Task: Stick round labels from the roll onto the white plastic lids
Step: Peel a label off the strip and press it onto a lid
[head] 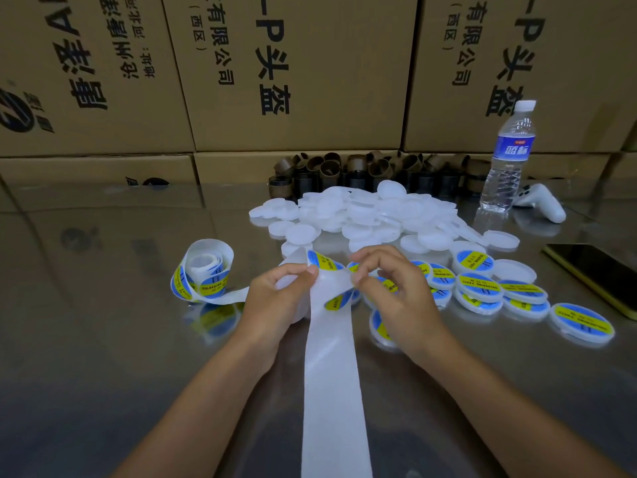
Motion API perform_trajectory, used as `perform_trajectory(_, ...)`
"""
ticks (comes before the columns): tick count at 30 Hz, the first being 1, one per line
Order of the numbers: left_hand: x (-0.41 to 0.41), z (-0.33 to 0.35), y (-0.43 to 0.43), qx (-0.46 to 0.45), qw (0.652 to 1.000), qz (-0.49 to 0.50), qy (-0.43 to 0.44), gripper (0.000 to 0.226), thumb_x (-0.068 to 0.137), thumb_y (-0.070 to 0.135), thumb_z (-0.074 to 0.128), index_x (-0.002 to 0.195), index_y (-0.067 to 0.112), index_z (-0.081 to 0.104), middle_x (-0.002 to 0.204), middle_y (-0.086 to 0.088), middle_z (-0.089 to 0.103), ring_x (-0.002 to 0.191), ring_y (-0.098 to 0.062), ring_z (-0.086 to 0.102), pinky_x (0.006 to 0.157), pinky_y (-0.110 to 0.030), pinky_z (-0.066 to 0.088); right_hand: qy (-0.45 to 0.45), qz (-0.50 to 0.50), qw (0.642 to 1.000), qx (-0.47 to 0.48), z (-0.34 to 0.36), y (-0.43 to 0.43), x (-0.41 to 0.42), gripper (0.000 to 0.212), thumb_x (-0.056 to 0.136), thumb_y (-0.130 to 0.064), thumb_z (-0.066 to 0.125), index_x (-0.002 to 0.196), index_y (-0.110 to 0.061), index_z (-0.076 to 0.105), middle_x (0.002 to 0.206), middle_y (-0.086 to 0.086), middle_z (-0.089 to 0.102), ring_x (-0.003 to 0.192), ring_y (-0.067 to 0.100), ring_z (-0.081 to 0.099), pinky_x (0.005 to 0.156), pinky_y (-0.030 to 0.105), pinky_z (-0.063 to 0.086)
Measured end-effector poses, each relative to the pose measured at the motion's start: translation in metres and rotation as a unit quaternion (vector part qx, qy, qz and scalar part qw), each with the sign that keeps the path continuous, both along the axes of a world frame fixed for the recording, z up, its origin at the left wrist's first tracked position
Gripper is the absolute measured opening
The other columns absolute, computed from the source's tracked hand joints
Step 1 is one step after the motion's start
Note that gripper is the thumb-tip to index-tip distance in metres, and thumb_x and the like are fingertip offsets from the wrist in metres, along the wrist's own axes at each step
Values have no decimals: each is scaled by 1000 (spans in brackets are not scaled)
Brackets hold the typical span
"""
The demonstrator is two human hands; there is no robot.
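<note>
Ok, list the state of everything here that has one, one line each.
Label roll, partly unwound.
Backing strip, bare below the hands, trailing toward the camera.
Left hand, grips the backing strip.
Right hand, pinches the backing strip's edge.
Plain lids, unlabelled, heaped.
Labelled lids, labels up.
Water bottle, upright, capped.
Phone, screen dark.

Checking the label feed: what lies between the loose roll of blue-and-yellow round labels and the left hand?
A white backing strip runs from the label roll to the left hand, over the shiny metal table; head view.
</note>
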State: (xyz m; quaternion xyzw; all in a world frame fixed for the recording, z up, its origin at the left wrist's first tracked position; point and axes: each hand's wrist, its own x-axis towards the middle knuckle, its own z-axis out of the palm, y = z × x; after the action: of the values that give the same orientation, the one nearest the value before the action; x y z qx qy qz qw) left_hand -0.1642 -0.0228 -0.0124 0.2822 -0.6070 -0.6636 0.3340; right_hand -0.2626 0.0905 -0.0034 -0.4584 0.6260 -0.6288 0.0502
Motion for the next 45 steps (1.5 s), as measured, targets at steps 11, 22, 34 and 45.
perform_trajectory(11, 1, -2, 0, -74, 996, 44, 3, 8, 85, 18, 71, 80, 12, 70, 84, -6, 69, 74, -14, 60, 64, -21, 50, -18, 73, 996, -45, -1, 0, 15, 36, 88, -43, 44, 123, -51, 46, 114, -11, 59, 94, 10, 67, 82, 12, 44)
perform_trajectory(22, 0, 7, -4, -27, 990, 114, 84, 11, 90, 17, 65, 79, 16, 65, 73, 4, 69, 61, -7, 67, 60, -18, 54, 4, 81, 993, 85, -16, -6, 5, 55, 85, -63, 32, 137, -59, 16, 127, -15, 55, 102, 3, 64, 97, 29, 41)
perform_trajectory(34, 0, 12, 9, 265, 943, -153, 133, 51, 99, 47, 34, 87, 2, 57, 77, -19, 65, 58, -30, 62, 56, -31, 58, -61, 1, 996, -61, -2, -7, 8, 24, 92, -37, 44, 113, -46, 51, 85, -10, 57, 73, 6, 60, 68, 12, 45)
perform_trajectory(45, -2, 8, 9, 216, 960, -152, 96, 61, 101, 46, 25, 126, -2, 55, 106, -19, 65, 91, -29, 63, 90, -38, 50, -205, 92, 974, -41, 7, -2, 15, 13, 87, -13, 60, 75, -18, 64, 63, -12, 63, 60, 4, 54, 57, 13, 46)
